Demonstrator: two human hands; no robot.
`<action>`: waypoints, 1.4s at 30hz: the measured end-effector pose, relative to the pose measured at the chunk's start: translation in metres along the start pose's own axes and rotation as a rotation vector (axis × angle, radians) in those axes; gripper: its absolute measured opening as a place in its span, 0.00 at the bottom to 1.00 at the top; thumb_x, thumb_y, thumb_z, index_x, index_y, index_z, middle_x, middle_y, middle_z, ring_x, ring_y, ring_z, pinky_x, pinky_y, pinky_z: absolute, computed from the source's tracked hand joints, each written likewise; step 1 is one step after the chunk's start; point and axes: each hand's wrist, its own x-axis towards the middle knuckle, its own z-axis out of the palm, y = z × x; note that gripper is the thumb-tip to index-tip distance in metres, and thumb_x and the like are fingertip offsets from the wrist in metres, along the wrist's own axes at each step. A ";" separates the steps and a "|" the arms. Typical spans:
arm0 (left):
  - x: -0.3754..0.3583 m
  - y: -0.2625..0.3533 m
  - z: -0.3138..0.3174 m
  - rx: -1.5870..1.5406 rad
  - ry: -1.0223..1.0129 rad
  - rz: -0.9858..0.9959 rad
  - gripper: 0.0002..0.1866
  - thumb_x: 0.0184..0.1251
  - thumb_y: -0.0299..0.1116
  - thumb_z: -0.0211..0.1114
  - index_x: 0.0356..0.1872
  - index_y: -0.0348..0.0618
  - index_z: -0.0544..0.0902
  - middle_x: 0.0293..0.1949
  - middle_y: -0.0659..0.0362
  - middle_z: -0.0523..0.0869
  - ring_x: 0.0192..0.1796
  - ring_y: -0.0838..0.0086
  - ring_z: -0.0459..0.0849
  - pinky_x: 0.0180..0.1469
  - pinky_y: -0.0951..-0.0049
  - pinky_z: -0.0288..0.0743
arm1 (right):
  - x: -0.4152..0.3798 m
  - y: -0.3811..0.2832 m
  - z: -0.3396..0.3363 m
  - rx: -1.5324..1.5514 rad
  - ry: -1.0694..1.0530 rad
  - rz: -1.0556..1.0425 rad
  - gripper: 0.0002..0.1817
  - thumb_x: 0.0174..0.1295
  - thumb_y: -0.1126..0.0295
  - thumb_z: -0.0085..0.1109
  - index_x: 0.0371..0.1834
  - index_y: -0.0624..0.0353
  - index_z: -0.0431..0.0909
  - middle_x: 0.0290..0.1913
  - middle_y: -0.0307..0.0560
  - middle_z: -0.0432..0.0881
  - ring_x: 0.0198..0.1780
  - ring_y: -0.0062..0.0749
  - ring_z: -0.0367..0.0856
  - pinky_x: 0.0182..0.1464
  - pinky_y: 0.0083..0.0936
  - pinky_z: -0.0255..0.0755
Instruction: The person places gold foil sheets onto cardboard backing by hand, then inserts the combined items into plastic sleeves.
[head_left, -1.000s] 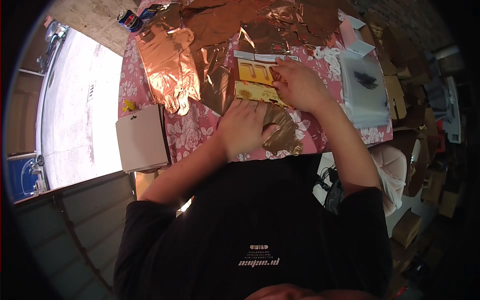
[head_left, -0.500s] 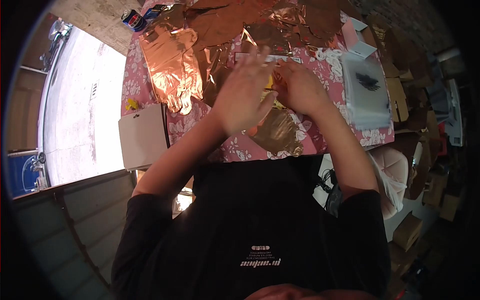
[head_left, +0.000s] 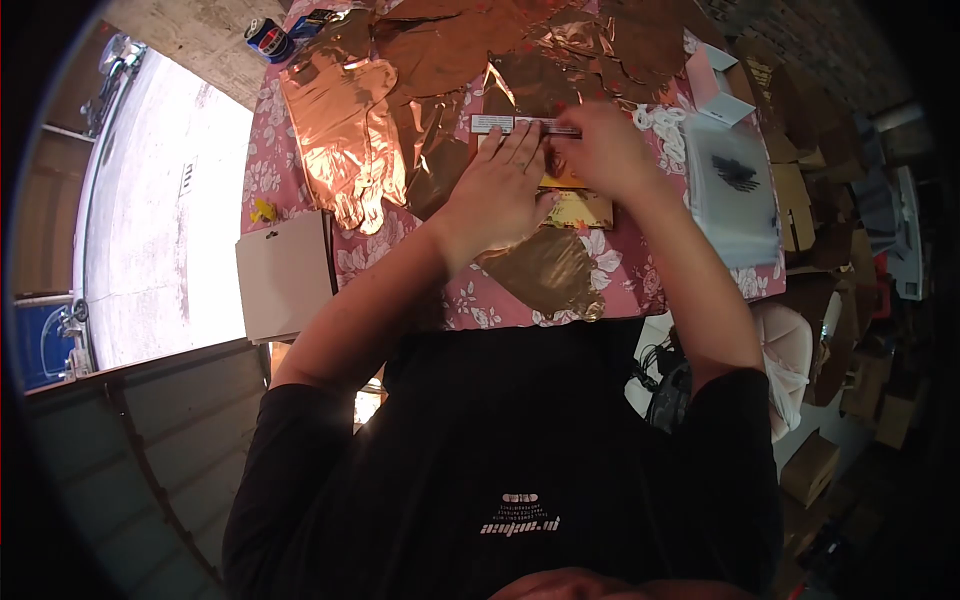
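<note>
My left hand [head_left: 497, 195] lies with its fingers stretched over a flat packet that has a white printed label strip [head_left: 492, 124] along its top edge. At the right end of that strip is my right hand [head_left: 610, 150], its fingers bent and blurred; what they hold, if anything, is hidden. Between the hands shows a yellow-orange part of the packet [head_left: 565, 175]. Just below it lies a shiny gold piece [head_left: 582, 210], and nearer the table edge a gold foil balloon [head_left: 545, 272] lies flat.
Copper foil balloons [head_left: 345, 130] cover the back and left of the flowered table [head_left: 470, 305]. On the right are clear plastic bags [head_left: 735, 205], white cord [head_left: 665, 135] and a white box [head_left: 718, 85]. Card sheets [head_left: 285, 280] and a blue can [head_left: 268, 40] are on the left.
My left hand has come down flat onto the packet, its fingers now sharper. My right hand has moved slightly up, to the end of the label strip.
</note>
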 end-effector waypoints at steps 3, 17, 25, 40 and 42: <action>0.000 -0.001 0.004 -0.004 0.012 0.003 0.41 0.86 0.55 0.50 0.84 0.30 0.63 0.87 0.40 0.61 0.90 0.52 0.56 0.90 0.48 0.41 | 0.049 0.017 -0.010 0.166 0.195 0.139 0.25 0.59 0.59 0.82 0.54 0.62 0.87 0.49 0.55 0.92 0.50 0.50 0.92 0.55 0.41 0.84; 0.000 -0.002 0.004 -0.034 0.035 -0.011 0.41 0.86 0.56 0.50 0.85 0.32 0.63 0.88 0.43 0.61 0.91 0.54 0.53 0.91 0.48 0.39 | 0.150 0.074 0.015 0.136 -0.211 0.236 0.25 0.57 0.70 0.84 0.56 0.68 0.86 0.47 0.53 0.93 0.42 0.37 0.91 0.47 0.37 0.85; 0.001 -0.002 0.004 -0.061 0.030 -0.004 0.42 0.85 0.55 0.53 0.85 0.31 0.62 0.88 0.41 0.59 0.91 0.53 0.53 0.91 0.50 0.39 | 0.113 0.064 -0.009 0.327 -0.157 0.104 0.32 0.57 0.72 0.84 0.65 0.67 0.82 0.47 0.51 0.92 0.50 0.34 0.89 0.55 0.31 0.82; 0.001 -0.002 0.008 -0.032 0.049 0.004 0.42 0.86 0.56 0.50 0.85 0.32 0.62 0.87 0.42 0.61 0.90 0.54 0.55 0.91 0.48 0.40 | 0.162 0.071 0.012 -0.141 -0.248 0.197 0.32 0.46 0.46 0.90 0.42 0.64 0.94 0.44 0.55 0.95 0.42 0.48 0.94 0.48 0.42 0.86; 0.001 -0.003 0.006 -0.037 0.035 0.003 0.42 0.85 0.56 0.51 0.85 0.32 0.61 0.88 0.42 0.60 0.91 0.54 0.54 0.91 0.49 0.40 | 0.161 0.055 0.004 -0.311 -0.295 0.205 0.37 0.49 0.52 0.89 0.60 0.63 0.90 0.50 0.59 0.94 0.48 0.44 0.94 0.52 0.37 0.85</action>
